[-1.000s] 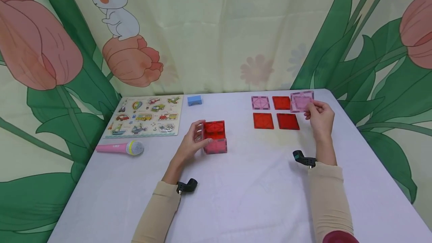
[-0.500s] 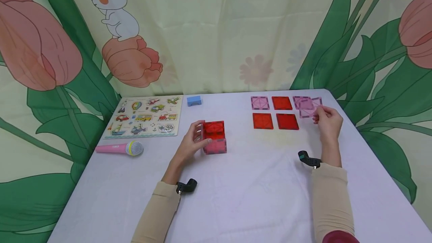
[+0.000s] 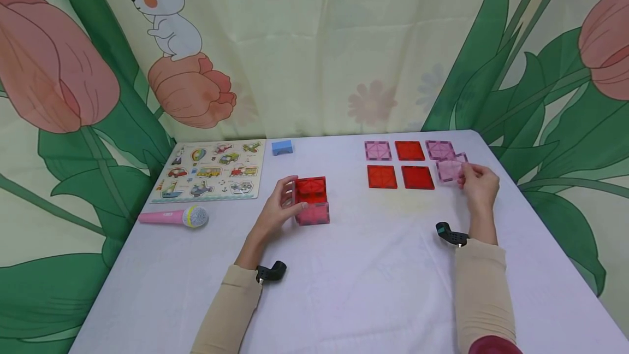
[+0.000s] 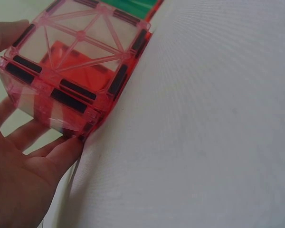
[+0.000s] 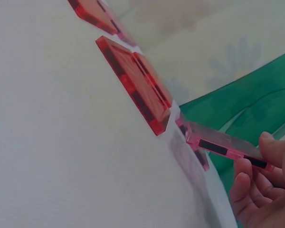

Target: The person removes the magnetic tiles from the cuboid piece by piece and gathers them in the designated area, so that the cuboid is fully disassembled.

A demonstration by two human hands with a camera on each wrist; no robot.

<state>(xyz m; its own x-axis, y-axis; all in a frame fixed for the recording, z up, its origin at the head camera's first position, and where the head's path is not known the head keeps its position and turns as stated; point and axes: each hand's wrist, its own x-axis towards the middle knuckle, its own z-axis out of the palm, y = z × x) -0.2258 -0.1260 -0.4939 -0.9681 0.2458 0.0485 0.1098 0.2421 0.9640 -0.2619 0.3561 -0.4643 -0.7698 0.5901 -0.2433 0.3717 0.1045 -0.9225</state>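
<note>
- Farthest left, the microphone (image 3: 172, 217) lay on the table (image 3: 354, 288), nearer you than the puzzle board (image 3: 208, 161)
- Your left hand (image 3: 273, 213) gripped the left side of the red and pink box (image 3: 313, 201), fingers and thumb curled round it
- The blue block (image 3: 282, 147) lay beyond the box, near the board's right edge
- Right of the box, well apart from it, lay a flat pink tile (image 3: 378, 151), then three red tiles (image 3: 418, 177), then a second pink tile (image 3: 439, 149)
- Your right hand (image 3: 480, 183) pinched the held tile (image 3: 449, 170), also pink, between thumb and fingers; it was tilted above the table, just nearer you than the second pink tile
</note>
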